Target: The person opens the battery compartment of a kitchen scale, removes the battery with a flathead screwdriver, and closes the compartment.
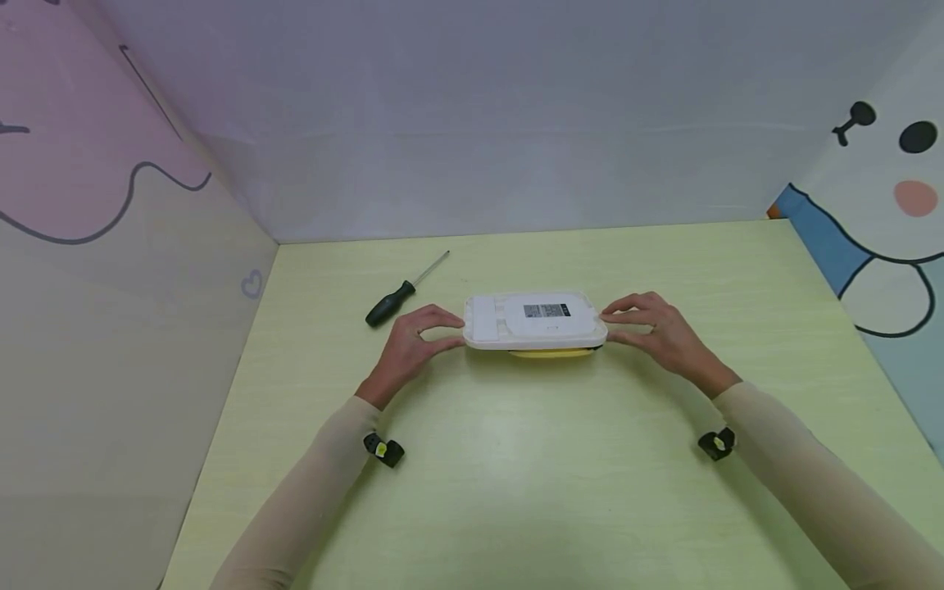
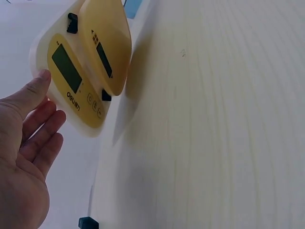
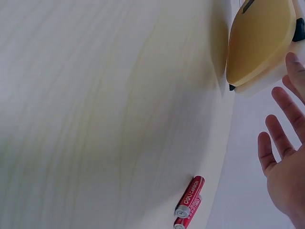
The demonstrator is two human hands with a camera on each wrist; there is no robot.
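Observation:
A white kitchen scale (image 1: 534, 321) lies upside down on the pale green table (image 1: 516, 459), its yellow platform underneath. My left hand (image 1: 442, 329) touches its left end and my right hand (image 1: 618, 324) its right end. The left wrist view shows the scale's yellow face with display (image 2: 71, 81); the thumb of the left hand (image 2: 33, 119) rests on its rim while the fingers lie fairly straight. Seen from the right wrist, the right hand (image 3: 286, 157) has its fingers straight and spread beside the yellow platform (image 3: 262, 38).
A black-handled screwdriver (image 1: 401, 293) lies behind and left of the scale. Two red batteries (image 3: 190, 202) lie on the table in the right wrist view. Printed walls close off the left, back and right sides of the table.

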